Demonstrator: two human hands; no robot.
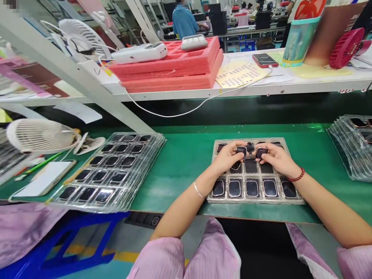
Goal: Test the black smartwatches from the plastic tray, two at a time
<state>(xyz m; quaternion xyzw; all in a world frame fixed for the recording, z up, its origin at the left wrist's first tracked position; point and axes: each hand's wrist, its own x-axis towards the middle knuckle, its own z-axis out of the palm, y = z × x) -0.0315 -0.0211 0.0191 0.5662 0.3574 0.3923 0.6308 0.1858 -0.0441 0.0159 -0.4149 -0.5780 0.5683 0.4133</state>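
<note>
Left hand point(228, 157) gripping one square piece point(240, 150), right hand point(277, 158) gripping second piece point(260, 152), five pieces point(252, 188) in tray's point(255, 200) near row

Right of the frame's centre, squarish pieces point(252, 188) showed black faces with pale silvery rims in a clear tray point(243, 188), on a plain green worktop point(186, 166). Across the top, the foam blocks point(180, 75) were coral red and a yellow sheet point(240, 75) carried rows of small dark marks. At the bottom, a lilac sleeve point(162, 257) had fine stripes.
</note>
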